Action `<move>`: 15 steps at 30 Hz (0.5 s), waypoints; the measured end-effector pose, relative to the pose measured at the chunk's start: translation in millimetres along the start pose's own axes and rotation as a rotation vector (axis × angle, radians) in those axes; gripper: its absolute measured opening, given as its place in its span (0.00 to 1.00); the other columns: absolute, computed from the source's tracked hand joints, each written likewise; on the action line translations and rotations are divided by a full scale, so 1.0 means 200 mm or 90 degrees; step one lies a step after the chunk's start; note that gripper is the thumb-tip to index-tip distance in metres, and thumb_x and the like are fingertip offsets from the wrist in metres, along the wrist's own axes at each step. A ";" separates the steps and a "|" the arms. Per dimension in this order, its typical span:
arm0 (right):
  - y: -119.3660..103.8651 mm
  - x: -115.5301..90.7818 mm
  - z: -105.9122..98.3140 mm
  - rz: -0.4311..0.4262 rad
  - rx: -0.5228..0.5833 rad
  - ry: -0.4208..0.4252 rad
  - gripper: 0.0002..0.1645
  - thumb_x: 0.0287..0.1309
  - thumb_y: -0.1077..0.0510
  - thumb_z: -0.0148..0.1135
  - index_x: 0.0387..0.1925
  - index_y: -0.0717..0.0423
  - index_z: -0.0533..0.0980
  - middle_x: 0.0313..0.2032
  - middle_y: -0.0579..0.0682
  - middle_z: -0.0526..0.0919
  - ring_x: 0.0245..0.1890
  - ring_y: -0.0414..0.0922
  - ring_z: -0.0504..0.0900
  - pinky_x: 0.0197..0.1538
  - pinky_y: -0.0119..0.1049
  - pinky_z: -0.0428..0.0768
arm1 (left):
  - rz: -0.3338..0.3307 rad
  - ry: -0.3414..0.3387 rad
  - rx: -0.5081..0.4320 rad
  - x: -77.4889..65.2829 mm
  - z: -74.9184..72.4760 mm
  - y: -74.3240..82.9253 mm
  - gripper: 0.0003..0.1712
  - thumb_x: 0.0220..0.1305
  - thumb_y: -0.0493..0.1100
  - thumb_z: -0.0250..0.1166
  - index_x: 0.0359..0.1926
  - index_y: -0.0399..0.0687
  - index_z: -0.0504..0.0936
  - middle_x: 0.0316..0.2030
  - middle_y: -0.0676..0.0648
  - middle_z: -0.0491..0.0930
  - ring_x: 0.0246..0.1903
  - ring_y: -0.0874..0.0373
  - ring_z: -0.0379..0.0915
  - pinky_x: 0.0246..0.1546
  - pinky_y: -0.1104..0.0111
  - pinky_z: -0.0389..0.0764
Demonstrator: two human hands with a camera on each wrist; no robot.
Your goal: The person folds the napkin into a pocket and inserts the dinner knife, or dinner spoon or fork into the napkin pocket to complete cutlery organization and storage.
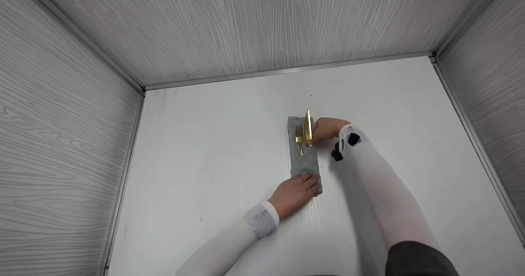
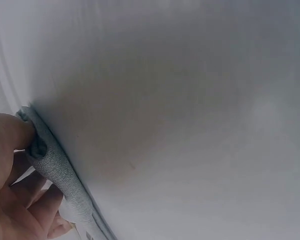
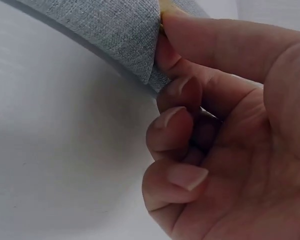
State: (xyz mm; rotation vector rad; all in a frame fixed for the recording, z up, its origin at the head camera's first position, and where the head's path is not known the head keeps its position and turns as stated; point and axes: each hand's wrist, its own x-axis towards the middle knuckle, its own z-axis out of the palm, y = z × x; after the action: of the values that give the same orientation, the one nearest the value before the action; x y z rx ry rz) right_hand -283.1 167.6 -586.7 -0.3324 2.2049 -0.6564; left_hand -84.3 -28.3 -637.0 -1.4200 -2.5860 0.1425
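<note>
A folded grey cloth napkin point(image 1: 307, 165) lies lengthwise on the white table, its upper layer forming a slanted pocket. From that pocket a gold fork point(image 1: 299, 136) sticks out, tines pointing away. Beside it on the right is a gold knife point(image 1: 308, 125), blade tip beyond the napkin's far end. My right hand point(image 1: 329, 128) pinches the knife low down between thumb and forefinger; the other fingers curl beneath in the right wrist view. My left hand point(image 1: 293, 195) holds the napkin's near end, thumb at the rolled edge point(image 2: 36, 145) in the left wrist view. The pocket hides the lower fork handle.
The white tabletop point(image 1: 213, 144) surrounds the napkin. Grey wood-grain panels stand at the back point(image 1: 246, 30), left point(image 1: 61, 124) and right point(image 1: 484, 71), with metal strips along the table's edges.
</note>
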 end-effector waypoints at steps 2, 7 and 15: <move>0.01 0.00 0.01 0.013 0.006 -0.005 0.19 0.52 0.53 0.73 0.16 0.48 0.71 0.16 0.42 0.63 0.20 0.41 0.61 0.24 0.35 0.60 | 0.001 -0.003 -0.006 0.00 0.00 0.00 0.21 0.76 0.45 0.60 0.66 0.51 0.79 0.66 0.50 0.76 0.67 0.56 0.69 0.68 0.68 0.68; 0.03 0.01 0.02 0.035 0.023 0.008 0.23 0.51 0.51 0.74 0.14 0.48 0.68 0.13 0.41 0.63 0.14 0.39 0.59 0.19 0.33 0.60 | 0.001 -0.012 -0.016 0.00 0.00 0.00 0.22 0.78 0.46 0.58 0.68 0.49 0.77 0.67 0.49 0.75 0.67 0.55 0.69 0.68 0.67 0.69; 0.08 0.03 0.07 0.062 0.189 0.104 0.19 0.53 0.48 0.76 0.20 0.55 0.80 0.12 0.41 0.66 0.14 0.38 0.61 0.18 0.33 0.61 | 0.006 -0.020 -0.034 -0.01 0.01 0.00 0.21 0.80 0.48 0.55 0.67 0.50 0.78 0.67 0.49 0.75 0.68 0.54 0.68 0.68 0.64 0.70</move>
State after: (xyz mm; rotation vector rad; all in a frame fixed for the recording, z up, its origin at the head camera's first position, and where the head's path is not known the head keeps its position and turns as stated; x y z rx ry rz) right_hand -276.3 173.2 -605.8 -0.0189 2.2178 -0.9701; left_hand -84.3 -29.8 -638.9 -1.4596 -2.6271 0.0988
